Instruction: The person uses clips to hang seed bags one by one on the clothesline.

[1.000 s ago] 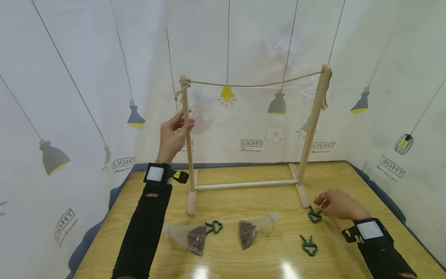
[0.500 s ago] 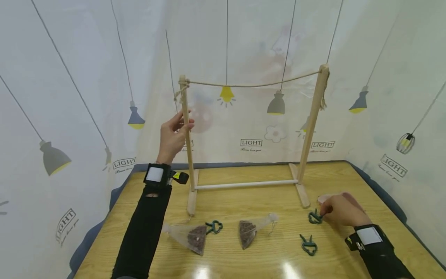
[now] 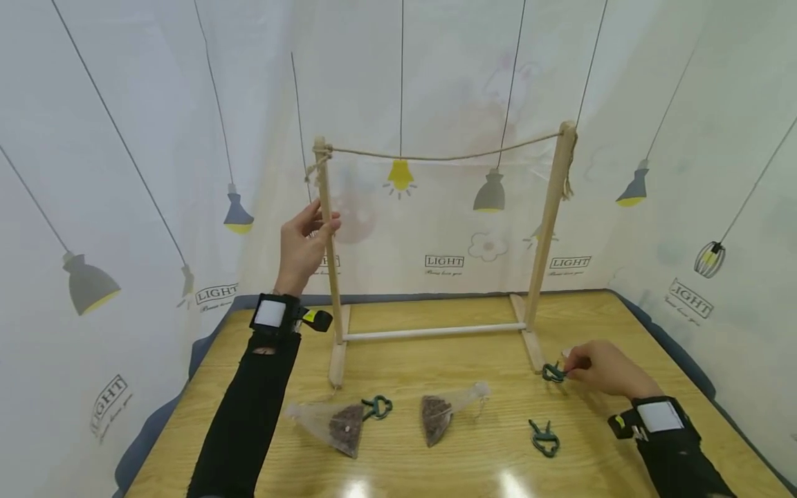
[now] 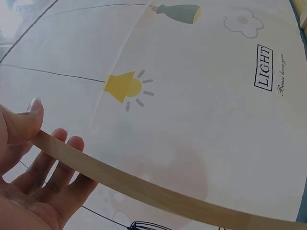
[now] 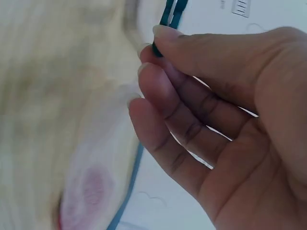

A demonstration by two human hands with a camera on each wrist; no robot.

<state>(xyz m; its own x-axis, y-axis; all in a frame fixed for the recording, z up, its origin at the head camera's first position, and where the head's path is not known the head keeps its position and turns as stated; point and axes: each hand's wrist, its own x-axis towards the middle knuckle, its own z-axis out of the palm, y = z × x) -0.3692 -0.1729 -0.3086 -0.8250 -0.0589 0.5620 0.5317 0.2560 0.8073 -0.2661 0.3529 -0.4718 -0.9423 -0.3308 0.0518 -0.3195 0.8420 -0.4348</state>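
While the left hand [image 3: 304, 243] holds the left wooden post [image 3: 334, 290] between thumb and fingers, the right hand [image 3: 607, 366] pinches a green clip [image 3: 553, 374] close by the stand's right foot [image 3: 532, 351]. Some worktop [image 3: 616, 318] separates that hand from the right edge; a second green clip [image 3: 545, 437] lies nearer the front. The right wrist view shows a blurred pinkish pouch [image 5: 91, 187], largely hidden behind the hand in the head view.

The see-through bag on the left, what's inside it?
Dark brown stuff, bunched at the wide end of the bag. Its outer layer shows; anything deeper inside is covered.
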